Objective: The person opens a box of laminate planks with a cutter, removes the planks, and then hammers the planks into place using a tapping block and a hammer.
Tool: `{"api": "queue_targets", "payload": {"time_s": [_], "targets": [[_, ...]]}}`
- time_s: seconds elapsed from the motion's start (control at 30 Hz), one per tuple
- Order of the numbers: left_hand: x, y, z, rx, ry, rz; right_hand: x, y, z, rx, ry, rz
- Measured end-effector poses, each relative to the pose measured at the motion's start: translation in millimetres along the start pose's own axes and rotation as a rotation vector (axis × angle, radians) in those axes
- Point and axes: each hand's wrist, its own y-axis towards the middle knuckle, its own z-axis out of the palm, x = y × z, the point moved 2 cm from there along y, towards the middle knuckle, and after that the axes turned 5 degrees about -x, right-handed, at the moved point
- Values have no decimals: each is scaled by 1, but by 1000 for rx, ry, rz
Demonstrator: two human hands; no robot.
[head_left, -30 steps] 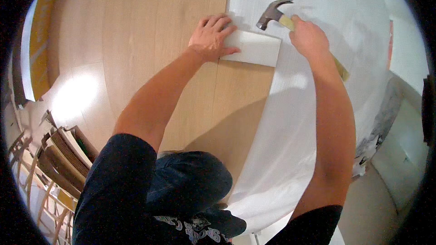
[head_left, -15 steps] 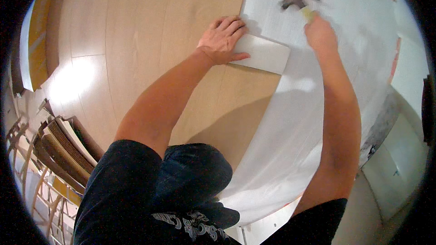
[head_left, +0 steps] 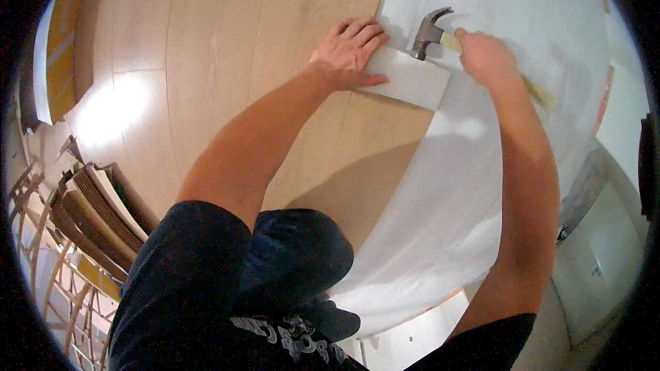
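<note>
My right hand [head_left: 487,58] is closed round the yellowish handle of a claw hammer [head_left: 430,33]. The hammer's dark metal head is at the far edge of a short white board [head_left: 409,77], its striking face against or just above that edge; I cannot tell which. Over the left end of this board lies my left hand [head_left: 349,53], fingers bent at its far side and thumb along its top, gripping it. The board rests across the edge of the wood-look floor planks [head_left: 302,0], partly over the white underlay sheet [head_left: 419,199].
At the lower left stands a stack of brown and white boards [head_left: 103,216], beside a wooden rack-like frame [head_left: 62,288]. A long yellow and white package [head_left: 58,48] lies at the far left. My bent knee [head_left: 299,254] is on the planks. White panels [head_left: 601,261] lean at the right.
The hammer has come down and left from above the underlay to the white board's far edge. My left hand stays on the board; the whole view has shifted slightly.
</note>
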Motion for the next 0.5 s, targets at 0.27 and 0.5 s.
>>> {"api": "queue_targets", "payload": {"time_s": [0.27, 0.5], "targets": [[-22, 9, 5, -29, -22, 63, -35, -16, 62, -204, -121, 76], [-15, 0, 2, -6, -10, 30, -36, -5, 4, -219, 149, 312]]}}
